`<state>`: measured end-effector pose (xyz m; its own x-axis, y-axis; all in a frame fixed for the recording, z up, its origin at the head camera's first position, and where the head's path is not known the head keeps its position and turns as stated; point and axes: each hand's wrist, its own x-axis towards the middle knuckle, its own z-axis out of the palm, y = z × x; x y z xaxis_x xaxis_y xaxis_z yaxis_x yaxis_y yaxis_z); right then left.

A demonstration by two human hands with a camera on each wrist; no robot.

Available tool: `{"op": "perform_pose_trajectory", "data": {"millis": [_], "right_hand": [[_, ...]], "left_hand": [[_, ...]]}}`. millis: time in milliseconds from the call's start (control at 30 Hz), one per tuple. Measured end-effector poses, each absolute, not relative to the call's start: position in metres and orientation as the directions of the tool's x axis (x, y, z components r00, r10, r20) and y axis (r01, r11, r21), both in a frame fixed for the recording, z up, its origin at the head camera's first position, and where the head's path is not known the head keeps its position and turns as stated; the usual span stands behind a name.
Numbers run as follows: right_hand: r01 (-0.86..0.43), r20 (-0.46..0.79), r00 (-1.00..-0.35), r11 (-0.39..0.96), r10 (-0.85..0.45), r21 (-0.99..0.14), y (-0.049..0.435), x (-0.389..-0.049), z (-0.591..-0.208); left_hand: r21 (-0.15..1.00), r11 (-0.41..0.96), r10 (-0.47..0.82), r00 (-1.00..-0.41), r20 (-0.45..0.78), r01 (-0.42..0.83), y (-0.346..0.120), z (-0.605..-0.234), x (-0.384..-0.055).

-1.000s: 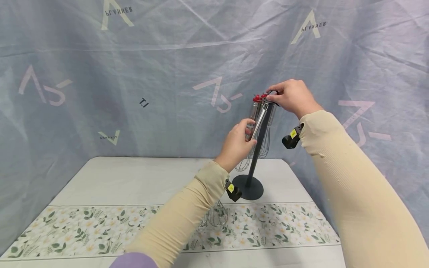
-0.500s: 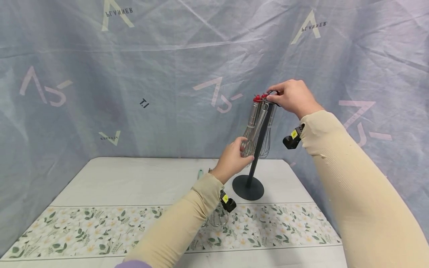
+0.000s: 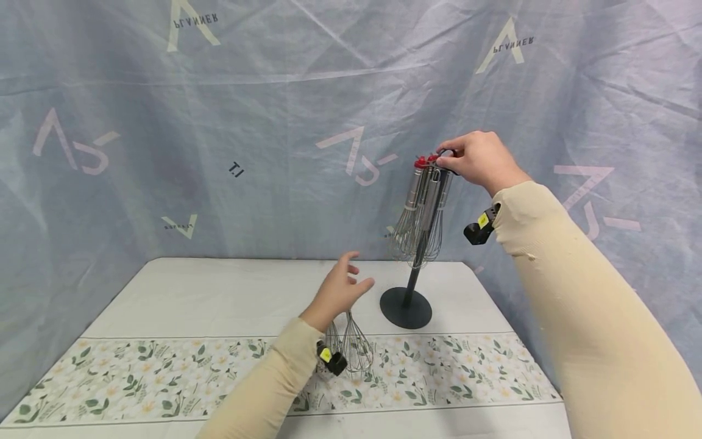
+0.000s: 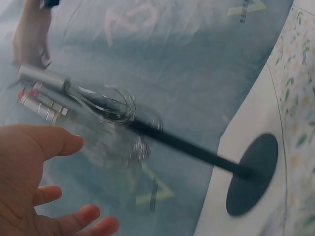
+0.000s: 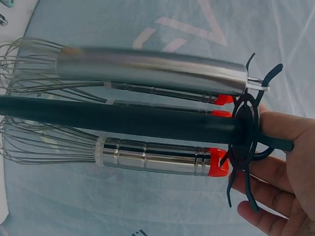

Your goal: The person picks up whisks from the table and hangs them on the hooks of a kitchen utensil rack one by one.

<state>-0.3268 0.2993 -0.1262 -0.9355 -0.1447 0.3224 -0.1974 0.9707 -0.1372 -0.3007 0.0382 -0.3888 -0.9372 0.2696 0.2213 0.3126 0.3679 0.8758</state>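
Note:
My right hand (image 3: 479, 160) grips the hooked top of a dark metal stand (image 3: 408, 292). In the right wrist view, its fingers curl around the hooks (image 5: 244, 132). Several whisks hang there, including red-tipped ones (image 5: 157, 156) and a plain steel-handled whisk (image 5: 152, 71), which hangs in front in the head view. My left hand (image 3: 336, 291) is in the air left of the stand, holding nothing, fingers spread loosely. Below it, a wire whisk (image 3: 358, 353) lies on the table, its handle hidden by the hand; another whisk's wires (image 3: 332, 336) show beside it.
The white table (image 3: 219, 299) carries a floral band (image 3: 164, 378) across its front half. Behind it hangs a grey-blue cloth (image 3: 274, 183). A mint-coloured tip (image 5: 7, 2) shows in a corner of the right wrist view. The stand's round base (image 3: 406, 308) sits near the table's right side.
My left hand has let go of the steel-handled whisk, leaving it hanging on the stand, and has moved down and left. The right hand has kept its place at the top.

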Motion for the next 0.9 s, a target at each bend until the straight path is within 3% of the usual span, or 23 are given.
{"op": "perform_pose_trajectory", "data": {"millis": [467,900], "right_hand": [[-0.293,0.295,-0.923,0.947,-0.245,-0.131,0.310,-0.327,-0.120],[-0.322,0.324,-0.901,0.945,-0.287,-0.059,0.313,-0.328,-0.121]], "left_hand": [[0.947,0.293,0.053,-0.991,0.123,0.134,-0.046,-0.447,-0.295],[0.962,0.252,-0.024,-0.993,0.117,0.107,-0.076,-0.450,-0.303]]}}
